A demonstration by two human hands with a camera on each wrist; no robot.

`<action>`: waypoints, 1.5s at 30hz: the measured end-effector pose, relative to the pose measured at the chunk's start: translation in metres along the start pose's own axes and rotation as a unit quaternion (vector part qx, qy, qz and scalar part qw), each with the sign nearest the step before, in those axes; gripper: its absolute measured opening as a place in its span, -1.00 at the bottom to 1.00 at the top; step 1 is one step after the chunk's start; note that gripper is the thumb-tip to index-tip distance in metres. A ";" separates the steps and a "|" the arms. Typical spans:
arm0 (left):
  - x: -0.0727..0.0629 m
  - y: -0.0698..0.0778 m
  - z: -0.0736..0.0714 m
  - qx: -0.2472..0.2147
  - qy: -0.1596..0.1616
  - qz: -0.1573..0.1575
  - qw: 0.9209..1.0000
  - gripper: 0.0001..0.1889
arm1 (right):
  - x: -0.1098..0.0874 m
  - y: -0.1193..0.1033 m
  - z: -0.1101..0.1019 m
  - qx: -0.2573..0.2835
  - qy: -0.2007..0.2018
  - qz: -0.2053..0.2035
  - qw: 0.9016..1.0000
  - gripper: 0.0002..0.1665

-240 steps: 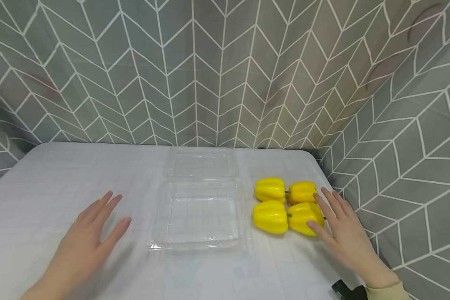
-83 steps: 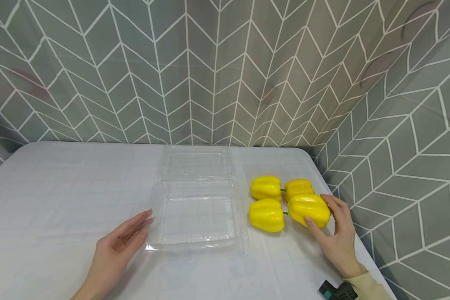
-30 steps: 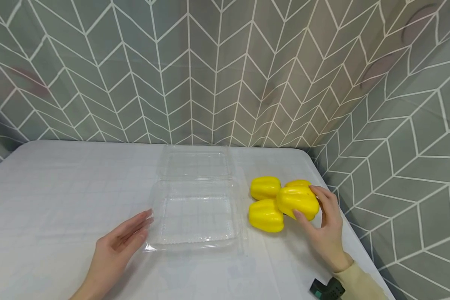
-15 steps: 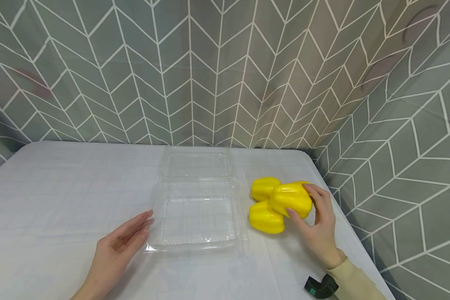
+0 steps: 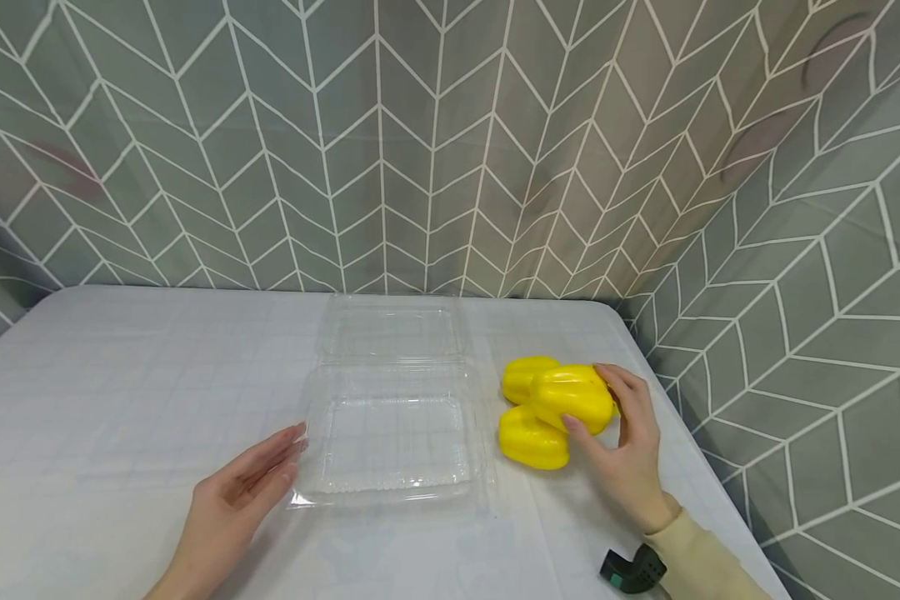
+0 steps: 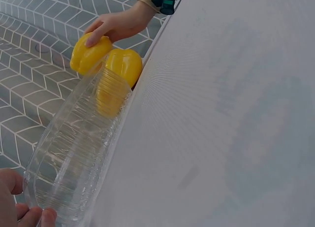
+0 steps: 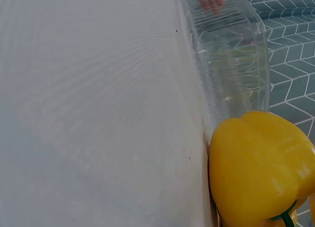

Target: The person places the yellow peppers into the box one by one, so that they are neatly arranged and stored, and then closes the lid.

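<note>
My right hand (image 5: 630, 450) grips a yellow bell pepper (image 5: 573, 396) between thumb and fingers, raised over the other peppers. Under and beside it lie a back pepper (image 5: 525, 377) and a front pepper (image 5: 532, 439); the held one hides the pepper behind it in the head view. A clear plastic clamshell container (image 5: 401, 442) sits left of them, its lid (image 5: 390, 332) folded back. At the container's left rim is my left hand (image 5: 232, 508). The left wrist view shows its fingertips (image 6: 32, 216) and thumb holding that rim. A large yellow pepper (image 7: 256, 173) fills the right wrist view's lower corner.
A white cloth (image 5: 157, 375) covers the table, whose right edge runs close by my right forearm. A grey curtain (image 5: 420, 150) with white chevron lines hangs behind and to the right. A black device (image 5: 633, 569) is on my right wrist.
My right hand took hold of the front right pepper, lifted it and carried it left over the others. Earlier, my left hand came from the left to the container's rim, where it stays.
</note>
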State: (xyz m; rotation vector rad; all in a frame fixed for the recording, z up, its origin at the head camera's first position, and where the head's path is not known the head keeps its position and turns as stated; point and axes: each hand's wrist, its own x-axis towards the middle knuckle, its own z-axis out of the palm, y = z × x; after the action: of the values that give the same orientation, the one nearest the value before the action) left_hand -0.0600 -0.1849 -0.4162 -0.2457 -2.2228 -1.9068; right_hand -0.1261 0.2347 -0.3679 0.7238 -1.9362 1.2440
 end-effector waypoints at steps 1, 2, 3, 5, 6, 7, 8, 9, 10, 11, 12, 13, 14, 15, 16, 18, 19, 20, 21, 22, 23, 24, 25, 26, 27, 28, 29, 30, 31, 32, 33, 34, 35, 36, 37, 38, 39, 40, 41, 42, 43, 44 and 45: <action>0.000 0.000 0.000 0.000 -0.001 0.000 1.000 -0.53 | 0.000 0.000 0.000 0.000 0.000 0.001 1.000 -0.28; 0.000 0.000 0.000 0.002 -0.001 0.000 1.000 -0.53 | 0.000 -0.001 0.001 0.000 0.001 0.001 1.000 -0.28; 0.001 0.000 0.000 0.007 -0.003 0.000 1.000 -0.54 | 0.001 -0.001 0.001 0.000 0.002 0.001 1.000 -0.28; 0.001 -0.001 -0.001 0.021 -0.003 -0.004 1.000 -0.54 | 0.002 -0.002 0.002 0.001 0.001 0.000 1.000 -0.28; 0.002 -0.001 -0.001 0.027 -0.002 -0.007 1.000 -0.54 | 0.003 -0.002 0.002 0.001 0.000 -0.001 1.000 -0.29; 0.002 -0.001 -0.001 0.032 -0.002 -0.008 0.999 -0.54 | 0.003 -0.002 0.003 0.000 -0.002 -0.002 1.000 -0.29; 0.002 -0.001 -0.001 0.038 -0.002 -0.011 0.999 -0.54 | 0.004 -0.003 0.003 0.000 -0.005 -0.003 1.000 -0.29; 0.001 -0.001 -0.001 0.041 -0.003 -0.012 0.999 -0.54 | 0.005 -0.003 0.004 -0.001 -0.007 -0.004 1.000 -0.29; 0.001 -0.002 0.000 0.039 -0.003 -0.012 0.999 -0.54 | 0.005 -0.004 0.004 -0.003 -0.009 -0.004 1.000 -0.29; 0.001 -0.002 0.000 0.038 -0.002 -0.010 0.999 -0.54 | 0.005 -0.004 0.005 -0.007 -0.010 -0.004 1.000 -0.29; 0.001 -0.002 0.000 0.034 -0.001 -0.007 0.999 -0.54 | 0.005 -0.005 0.005 -0.009 -0.011 -0.003 1.000 -0.29; 0.001 -0.002 0.001 0.031 -0.002 -0.002 1.000 -0.54 | 0.005 -0.005 0.005 -0.011 -0.011 -0.002 1.000 -0.28; 0.001 -0.002 0.001 0.030 0.000 0.002 1.000 -0.54 | 0.006 -0.006 0.006 -0.014 -0.011 -0.001 1.000 -0.28; 0.001 -0.002 0.001 0.029 0.000 0.006 1.000 -0.54 | 0.006 -0.006 0.006 -0.016 -0.010 0.000 1.000 -0.27; 0.001 -0.002 0.001 0.031 0.001 0.008 0.999 -0.54 | 0.006 -0.007 0.006 -0.018 -0.010 0.001 1.000 -0.27; 0.002 -0.002 0.000 0.037 -0.001 0.004 0.999 -0.53 | 0.006 -0.008 0.007 -0.018 -0.009 0.001 1.000 -0.27; 0.002 -0.002 -0.001 0.041 -0.003 0.001 0.999 -0.53 | 0.006 -0.008 0.008 -0.018 -0.010 0.001 1.000 -0.27; 0.002 -0.002 -0.001 0.039 -0.003 0.000 0.999 -0.53 | 0.007 -0.008 0.008 -0.018 -0.009 -0.001 1.000 -0.27; 0.002 -0.002 -0.001 0.040 -0.006 -0.004 0.999 -0.53 | 0.007 -0.008 0.009 -0.016 -0.010 -0.003 1.000 -0.28; 0.002 -0.001 -0.001 0.042 -0.007 -0.009 0.999 -0.53 | 0.007 -0.009 0.009 -0.015 -0.011 -0.004 1.000 -0.28; 0.002 -0.001 -0.001 0.040 -0.008 -0.012 0.999 -0.53 | 0.008 -0.009 0.009 -0.014 -0.011 -0.005 1.000 -0.29; 0.002 -0.001 -0.001 0.039 -0.008 -0.013 0.999 -0.52 | 0.008 -0.010 0.010 -0.013 -0.013 -0.005 1.000 -0.29; 0.002 -0.002 -0.001 0.039 -0.007 -0.013 0.999 -0.52 | 0.008 -0.011 0.010 -0.012 -0.013 -0.005 1.000 -0.29; 0.002 -0.001 -0.001 0.039 -0.006 -0.014 0.999 -0.52 | 0.009 -0.011 0.011 -0.011 -0.014 -0.006 1.000 -0.30; 0.002 -0.001 -0.001 0.044 -0.008 -0.019 0.999 -0.52 | 0.009 -0.012 0.011 -0.011 -0.014 -0.007 1.000 -0.30; 0.002 -0.002 -0.001 0.045 -0.008 -0.019 0.999 -0.52 | 0.010 -0.014 0.011 -0.011 -0.014 -0.007 1.000 -0.31; 0.002 -0.002 -0.001 0.045 -0.007 -0.019 0.999 -0.52 | 0.010 -0.014 0.012 -0.011 -0.014 -0.008 1.000 -0.31; 0.002 -0.002 -0.001 0.045 -0.007 -0.019 0.999 -0.52 | 0.010 -0.015 0.012 -0.009 -0.013 -0.009 1.000 -0.32; 0.002 -0.002 -0.001 0.046 -0.007 -0.018 0.999 -0.52 | 0.010 -0.015 0.013 -0.008 -0.013 -0.010 1.000 -0.32; 0.002 -0.002 -0.001 0.044 -0.008 -0.018 0.999 -0.52 | 0.010 -0.015 0.013 -0.007 -0.012 -0.011 1.000 -0.32; 0.002 -0.002 -0.001 0.043 -0.008 -0.018 0.999 -0.52 | 0.010 -0.015 0.013 -0.005 -0.012 -0.012 1.000 -0.31; 0.002 -0.002 -0.001 0.043 -0.008 -0.019 0.999 -0.52 | 0.010 -0.014 0.014 -0.002 -0.012 -0.013 1.000 -0.31; 0.002 -0.002 -0.001 0.042 -0.007 -0.020 0.999 -0.52 | 0.009 -0.012 0.014 -0.001 -0.012 -0.014 1.000 -0.30; 0.002 -0.002 -0.001 0.042 -0.008 -0.020 0.999 -0.52 | 0.008 -0.009 0.014 -0.001 -0.013 -0.015 1.000 -0.29; 0.002 -0.002 -0.001 0.041 -0.008 -0.021 0.999 -0.52 | 0.007 -0.005 0.014 -0.003 -0.013 -0.015 1.000 -0.28; 0.002 -0.002 -0.001 0.040 -0.008 -0.021 0.999 -0.52 | 0.005 -0.001 0.014 -0.004 -0.014 -0.015 1.000 -0.27; 0.002 -0.002 -0.001 0.038 -0.008 -0.022 0.999 -0.52 | 0.004 0.004 0.013 -0.007 -0.015 -0.014 1.000 -0.25; 0.002 -0.002 -0.001 0.037 -0.008 -0.023 0.999 -0.52 | 0.003 0.007 0.013 -0.013 -0.016 -0.013 1.000 -0.24; 0.002 -0.002 -0.001 0.035 -0.008 -0.024 0.999 -0.52 | 0.002 0.010 0.012 -0.017 -0.016 -0.012 1.000 -0.23; 0.002 -0.002 -0.001 0.033 -0.009 -0.024 0.999 -0.52 | 0.001 0.013 0.011 -0.019 -0.017 -0.009 1.000 -0.22; 0.002 -0.002 -0.001 0.031 -0.009 -0.025 0.999 -0.52 | 0.002 0.013 0.010 -0.020 -0.017 -0.006 1.000 -0.22; 0.002 -0.002 -0.001 0.030 -0.010 -0.025 0.999 -0.52 | 0.003 0.012 0.010 -0.020 -0.017 -0.005 1.000 -0.22; 0.002 -0.002 -0.001 0.030 -0.010 -0.024 0.999 -0.52 | 0.004 0.009 0.009 -0.019 -0.017 -0.004 1.000 -0.23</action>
State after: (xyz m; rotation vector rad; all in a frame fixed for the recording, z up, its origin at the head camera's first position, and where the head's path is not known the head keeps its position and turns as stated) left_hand -0.0625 -0.1864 -0.4174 -0.2045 -2.3153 -1.8673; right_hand -0.1379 0.2291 -0.3717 0.7367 -1.9765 1.1926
